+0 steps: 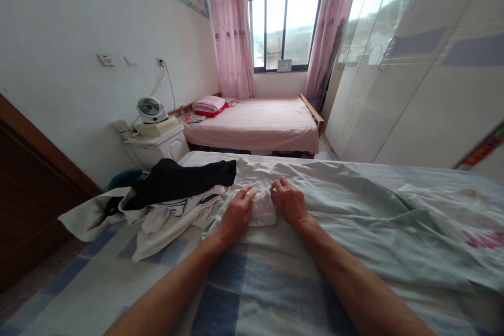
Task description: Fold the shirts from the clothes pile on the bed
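Observation:
A small white cloth (263,210), bunched or folded into a rough rectangle, lies on the bed between my two hands. Its left edge is under my left hand (237,213), whose fingers are bent close together on it; the thumb is hidden. At the upper right corner, my right hand (289,200) has its fingers curled onto the same cloth. Beneath and to the right spreads a pale green fabric (334,205), wrinkled and loosely laid out. Just left of my left hand are a black garment (177,181) and a white garment (157,236) with dark stripes.
The near bed has a blue-and-white checked sheet (220,294). White fabric with pink letters (482,239) lies at right. Beyond stand a pink-covered bed (271,123) and a white nightstand (167,144) with a fan (151,109). A glossy wardrobe (417,94) lines the right.

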Tool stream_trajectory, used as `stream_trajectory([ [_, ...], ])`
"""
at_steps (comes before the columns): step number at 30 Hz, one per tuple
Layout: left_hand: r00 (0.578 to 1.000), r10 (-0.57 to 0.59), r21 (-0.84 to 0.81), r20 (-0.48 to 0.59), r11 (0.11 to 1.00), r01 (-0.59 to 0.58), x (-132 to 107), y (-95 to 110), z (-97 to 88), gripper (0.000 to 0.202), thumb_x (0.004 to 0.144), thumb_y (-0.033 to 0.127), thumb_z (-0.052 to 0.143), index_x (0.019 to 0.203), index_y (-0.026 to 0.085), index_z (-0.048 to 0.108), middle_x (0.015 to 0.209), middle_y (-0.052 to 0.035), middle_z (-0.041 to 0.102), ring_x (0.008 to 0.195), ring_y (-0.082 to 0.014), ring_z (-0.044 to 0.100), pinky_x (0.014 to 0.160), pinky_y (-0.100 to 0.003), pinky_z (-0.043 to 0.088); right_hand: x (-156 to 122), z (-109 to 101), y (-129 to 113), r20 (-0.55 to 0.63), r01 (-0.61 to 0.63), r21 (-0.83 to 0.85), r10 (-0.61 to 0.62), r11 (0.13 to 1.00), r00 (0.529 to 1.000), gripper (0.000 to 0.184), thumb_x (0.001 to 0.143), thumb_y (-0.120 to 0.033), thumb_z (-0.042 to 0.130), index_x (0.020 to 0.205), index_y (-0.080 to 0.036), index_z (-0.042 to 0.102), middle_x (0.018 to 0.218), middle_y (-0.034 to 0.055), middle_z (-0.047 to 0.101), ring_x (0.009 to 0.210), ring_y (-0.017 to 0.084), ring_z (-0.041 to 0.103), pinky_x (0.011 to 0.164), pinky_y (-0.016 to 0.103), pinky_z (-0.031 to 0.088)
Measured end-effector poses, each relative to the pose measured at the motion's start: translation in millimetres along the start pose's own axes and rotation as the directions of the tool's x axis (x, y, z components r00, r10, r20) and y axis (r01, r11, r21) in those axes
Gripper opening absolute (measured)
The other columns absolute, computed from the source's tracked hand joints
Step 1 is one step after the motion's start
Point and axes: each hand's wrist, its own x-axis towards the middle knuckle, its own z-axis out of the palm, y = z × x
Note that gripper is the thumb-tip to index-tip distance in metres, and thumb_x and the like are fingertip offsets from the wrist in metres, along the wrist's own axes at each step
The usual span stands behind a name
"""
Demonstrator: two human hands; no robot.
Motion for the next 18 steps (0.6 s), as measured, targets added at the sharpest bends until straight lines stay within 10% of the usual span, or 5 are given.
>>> stream_trajectory([
  [18,0.974,-0.046,-0.038,0.223,0.998,0.056,-2.2,-3.1,8.3,0.049,0.092,0.037,0.040,0.134,0.012,0.046,0.140,-0.0137,0.046,0.135,-0.0235,0.034,0.112,-0.042,0.026,3.6,10.4,3.3,0.050,0.099,-0.010,-0.099,0.995,0.994,0.011,0.088,-0.020,0.049,0.088,-0.019,0.060,0.091,0.0044,0.062,0.080,0.015,0.056,0.071,0.026,0.033],
])
